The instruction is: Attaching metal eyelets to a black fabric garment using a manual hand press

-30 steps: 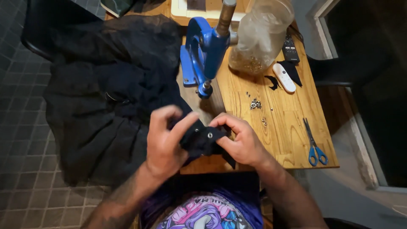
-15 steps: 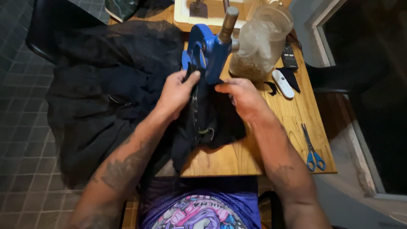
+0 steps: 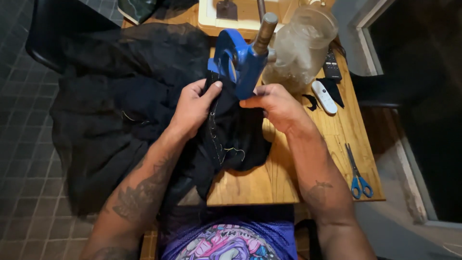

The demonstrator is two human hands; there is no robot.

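A blue hand press (image 3: 240, 60) with a wooden-looking handle stands on the wooden table (image 3: 269, 178). Black fabric (image 3: 231, 139) with a stitched seam lies under the press head. My left hand (image 3: 192, 106) pinches the fabric at the press's left side. My right hand (image 3: 272, 103) grips the fabric on the right, its fingertips against the press's base. The rest of the black garment (image 3: 120, 106) hangs off the table's left side. What lies beneath the press head is hidden by the fabric and my hands.
A clear plastic jar (image 3: 301, 45) stands right of the press. A white remote (image 3: 323, 96) and a dark remote (image 3: 332, 65) lie beyond it. Blue-handled scissors (image 3: 357, 173) lie near the table's right edge. A dark tiled floor (image 3: 24, 144) is on the left.
Both hands have carried the black fabric from the table's near edge up to the press and hold it under the press head. The view has shifted closer.
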